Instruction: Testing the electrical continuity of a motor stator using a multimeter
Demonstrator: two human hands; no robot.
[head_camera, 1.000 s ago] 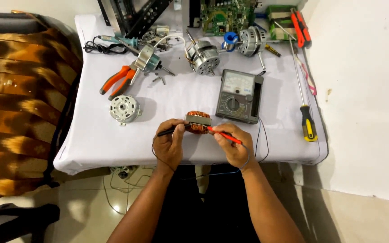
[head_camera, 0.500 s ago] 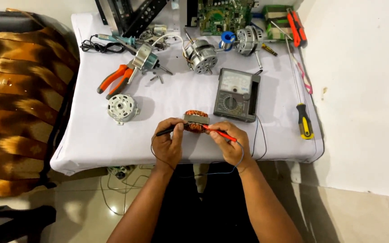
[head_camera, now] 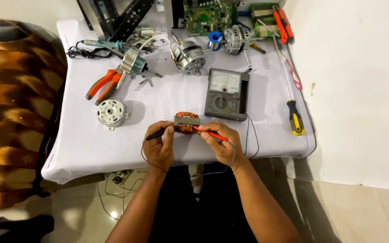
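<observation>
Head: hands near table edge.

Little changed across the second. Both hands, left hand and right hand, drawn slightly nearer the front edge of the bench, away from the analog multimeter. Stator coil carried along with them, now sitting a touch lower against the multimeter's front left corner. Red probe angled a little flatter toward the coil; black probe likewise. View drifted slightly, nothing else on the bench shifted.
</observation>
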